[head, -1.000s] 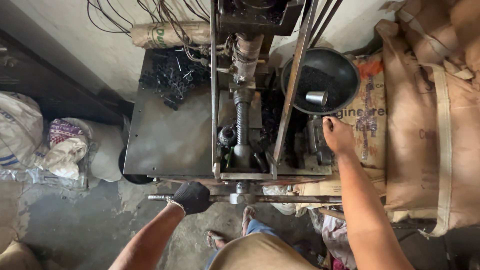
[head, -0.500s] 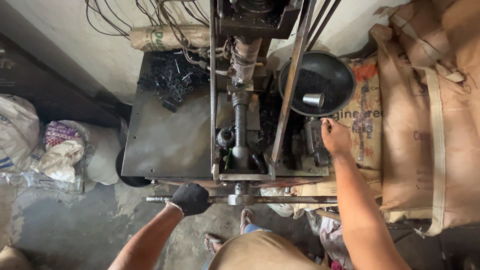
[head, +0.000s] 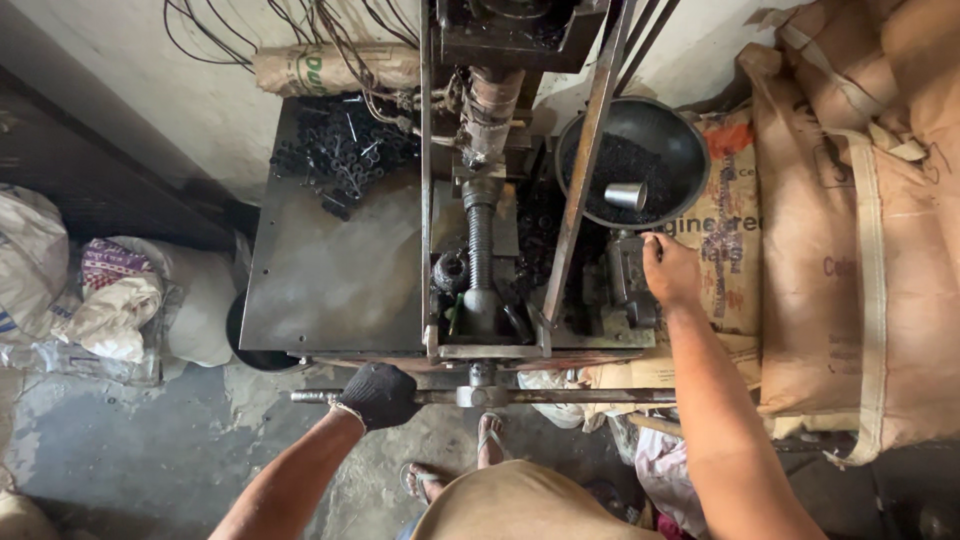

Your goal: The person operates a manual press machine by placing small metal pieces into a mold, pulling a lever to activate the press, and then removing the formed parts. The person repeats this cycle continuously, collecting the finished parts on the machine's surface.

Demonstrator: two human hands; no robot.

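My left hand, in a dark glove, is closed around the long horizontal handle bar at the front of the screw press. My right hand, bare, rests on the dark metal block to the right of the press's threaded screw, fingers curled loosely against it; I cannot tell whether it grips any small piece there.

My worry is the right hand: it sits close beside the press's working parts, and if my left swings the bar while those fingers are near, they could be pinched. The glove could also slip on the smooth bar.

Behind the press on the right, a black bowl of dark granules holds a small metal cup. To the left of the press lies a flat steel plate, with a heap of small black parts at its far edge and loose wires hanging above. Tan sacks crowd the press's right side, narrowing my elbow room. My sandalled feet stand directly under the bar, on the concrete floor.
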